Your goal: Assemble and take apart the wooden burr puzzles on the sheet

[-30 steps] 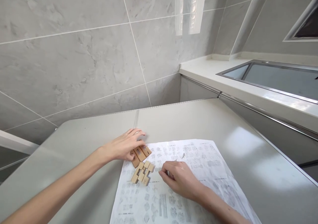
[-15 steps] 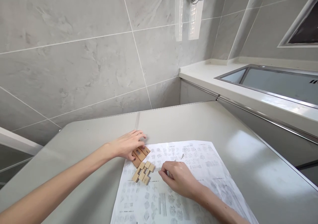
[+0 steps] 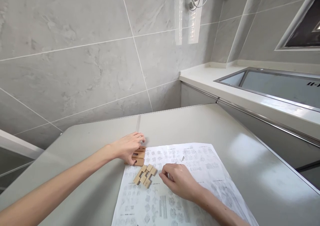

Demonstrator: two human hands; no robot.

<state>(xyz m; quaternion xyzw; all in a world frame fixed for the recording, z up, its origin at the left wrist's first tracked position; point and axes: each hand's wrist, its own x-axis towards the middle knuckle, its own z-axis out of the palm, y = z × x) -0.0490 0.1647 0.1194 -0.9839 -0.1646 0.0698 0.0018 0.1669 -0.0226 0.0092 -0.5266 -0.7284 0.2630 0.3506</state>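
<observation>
My left hand (image 3: 129, 146) reaches over a row of brown wooden blocks (image 3: 139, 155) at the paper's upper left edge. Its thumb is at the near end and its fingers are at the far end, gripping the row between them. Dark marks and slots show on these blocks, but the hand covers their left part. Just below lies a cluster of pale wooden pieces (image 3: 145, 176), fitted together in a stepped shape with gaps. My right hand (image 3: 178, 181) rests on the printed paper (image 3: 197, 199) right of this cluster, fingers curled closed, with nothing visible in them.
The paper lies on a light grey table (image 3: 82, 146) and is covered with small grey drawings. A tiny torn flap (image 3: 183, 158) stands up on it. Behind is a tiled wall (image 3: 75, 69). A white counter (image 3: 200, 74) with a sink (image 3: 275, 84) runs along the right.
My left hand has turned the row of brown blocks from a slant to nearly square with the table, shifting it slightly left. My right hand and the pale cluster look almost unchanged.
</observation>
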